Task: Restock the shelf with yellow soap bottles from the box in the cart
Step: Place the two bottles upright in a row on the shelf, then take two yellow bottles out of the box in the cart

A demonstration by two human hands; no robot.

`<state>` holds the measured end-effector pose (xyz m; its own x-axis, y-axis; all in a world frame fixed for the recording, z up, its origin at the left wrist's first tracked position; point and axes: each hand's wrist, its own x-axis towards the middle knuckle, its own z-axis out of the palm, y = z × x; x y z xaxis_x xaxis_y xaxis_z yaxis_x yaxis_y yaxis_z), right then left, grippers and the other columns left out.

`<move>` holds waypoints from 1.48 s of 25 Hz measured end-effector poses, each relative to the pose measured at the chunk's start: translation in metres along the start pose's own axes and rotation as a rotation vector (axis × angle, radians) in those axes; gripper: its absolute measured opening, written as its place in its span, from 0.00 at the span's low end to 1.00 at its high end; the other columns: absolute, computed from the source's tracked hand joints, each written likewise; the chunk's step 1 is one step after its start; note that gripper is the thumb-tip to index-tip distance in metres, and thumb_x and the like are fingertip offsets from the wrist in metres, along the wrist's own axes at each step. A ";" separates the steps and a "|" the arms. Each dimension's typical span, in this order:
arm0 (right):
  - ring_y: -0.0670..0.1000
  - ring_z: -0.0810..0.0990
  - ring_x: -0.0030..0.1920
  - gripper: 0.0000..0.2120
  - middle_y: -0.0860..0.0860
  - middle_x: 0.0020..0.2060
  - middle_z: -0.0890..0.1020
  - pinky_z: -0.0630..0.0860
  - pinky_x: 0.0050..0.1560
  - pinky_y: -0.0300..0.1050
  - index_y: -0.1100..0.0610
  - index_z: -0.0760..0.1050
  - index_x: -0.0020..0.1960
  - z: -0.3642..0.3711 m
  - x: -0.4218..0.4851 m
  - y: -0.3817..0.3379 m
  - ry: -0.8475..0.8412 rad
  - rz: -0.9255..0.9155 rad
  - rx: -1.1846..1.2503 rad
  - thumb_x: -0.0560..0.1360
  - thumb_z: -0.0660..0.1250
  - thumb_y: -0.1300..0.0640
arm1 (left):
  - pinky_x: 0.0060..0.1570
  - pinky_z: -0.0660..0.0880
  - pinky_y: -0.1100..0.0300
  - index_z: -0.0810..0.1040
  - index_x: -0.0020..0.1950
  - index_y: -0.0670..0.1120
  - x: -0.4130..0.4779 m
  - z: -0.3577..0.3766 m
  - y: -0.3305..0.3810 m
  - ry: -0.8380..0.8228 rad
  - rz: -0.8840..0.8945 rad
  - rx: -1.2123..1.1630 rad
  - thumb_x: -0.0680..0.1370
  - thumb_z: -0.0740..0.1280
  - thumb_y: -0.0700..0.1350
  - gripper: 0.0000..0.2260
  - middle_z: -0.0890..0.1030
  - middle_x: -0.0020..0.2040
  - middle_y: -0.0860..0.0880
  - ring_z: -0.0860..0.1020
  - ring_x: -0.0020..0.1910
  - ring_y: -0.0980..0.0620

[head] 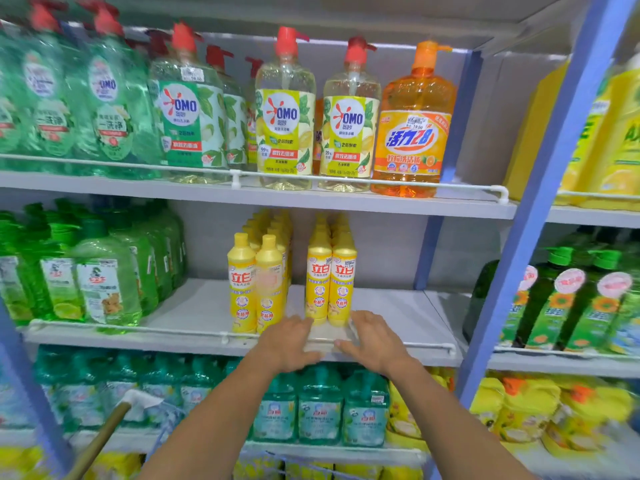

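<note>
Both hands low at the front edge of the middle shelf (398, 306), palms down, flanking the foot of the right block of yellow bottles (330, 282). Left hand (292, 342) just left of that block's base, right hand (375, 337) just right of it, neither clearly nearer. Fingers (362, 318) spread and almost straight on both sides, wrapped round nothing; tips at or against the bottle bases, actual contact too blurred to settle. Bottles directly ahead of and above the fingertips, upright, long axis vertical, caps up, labels forward, filed in two rows running back toward the rear wall. Left block (254, 289) of the same yellow bottles just beside, a narrow gap between the two blocks. Pale glossy patch on the shelf front between the hands, nature unclear. On the same shelf: green bottles (100, 282) packed at the far left, then bare board, then the two yellow blocks, then more bare board out to the right upright. White rail (156, 332) along the front edge, passing under both wrists. Probably a squaring-up of the front pair, or a release just after setting it down. Judged next: a straight pull back toward the body, up and over the rail, slowly, given tall narrow bottles easy to tip. No box or cart plainly in view; only a tan bar (100, 441) at lower left, perhaps a handle, not certain.
</note>
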<state>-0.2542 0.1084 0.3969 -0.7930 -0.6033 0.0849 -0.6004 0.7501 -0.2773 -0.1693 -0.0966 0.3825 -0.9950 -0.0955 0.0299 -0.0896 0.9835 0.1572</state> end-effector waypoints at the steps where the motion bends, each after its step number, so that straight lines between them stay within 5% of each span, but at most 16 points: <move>1: 0.58 0.68 0.72 0.36 0.54 0.72 0.71 0.69 0.70 0.54 0.52 0.64 0.75 -0.001 -0.015 -0.007 -0.002 0.002 -0.056 0.75 0.62 0.33 | 0.59 0.74 0.47 0.65 0.74 0.48 -0.019 -0.005 0.002 0.012 0.023 0.102 0.74 0.63 0.69 0.36 0.75 0.65 0.43 0.74 0.63 0.42; 5: 0.58 0.60 0.77 0.43 0.56 0.78 0.62 0.63 0.75 0.55 0.55 0.56 0.80 0.010 -0.083 -0.046 -0.023 0.009 -0.215 0.76 0.60 0.30 | 0.63 0.71 0.45 0.65 0.74 0.46 -0.103 -0.005 -0.003 0.027 0.035 0.221 0.75 0.59 0.72 0.38 0.73 0.67 0.43 0.72 0.65 0.41; 19: 0.60 0.62 0.76 0.38 0.57 0.77 0.64 0.66 0.73 0.56 0.57 0.57 0.80 0.160 -0.236 -0.099 -0.261 0.038 -0.158 0.79 0.60 0.34 | 0.66 0.72 0.44 0.65 0.75 0.45 -0.296 0.138 -0.047 -0.210 -0.112 0.010 0.79 0.59 0.67 0.33 0.71 0.71 0.41 0.70 0.71 0.39; 32: 0.61 0.66 0.72 0.35 0.58 0.72 0.67 0.73 0.63 0.57 0.57 0.61 0.77 0.297 -0.230 -0.023 -0.615 0.138 -0.055 0.79 0.60 0.36 | 0.65 0.72 0.43 0.63 0.75 0.47 -0.273 0.287 -0.046 -0.623 -0.209 -0.118 0.79 0.61 0.66 0.32 0.71 0.71 0.42 0.69 0.70 0.39; 37: 0.60 0.64 0.74 0.36 0.56 0.74 0.66 0.73 0.64 0.56 0.56 0.58 0.79 0.336 -0.195 0.015 -0.656 0.136 -0.003 0.80 0.60 0.36 | 0.62 0.73 0.45 0.60 0.77 0.49 -0.233 0.325 -0.059 -0.656 -0.291 -0.112 0.78 0.62 0.65 0.33 0.71 0.70 0.42 0.69 0.70 0.39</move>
<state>-0.0739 0.1465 0.0541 -0.6351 -0.5420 -0.5503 -0.5001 0.8315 -0.2419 0.0531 -0.0825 0.0459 -0.7567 -0.2042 -0.6210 -0.3843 0.9074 0.1700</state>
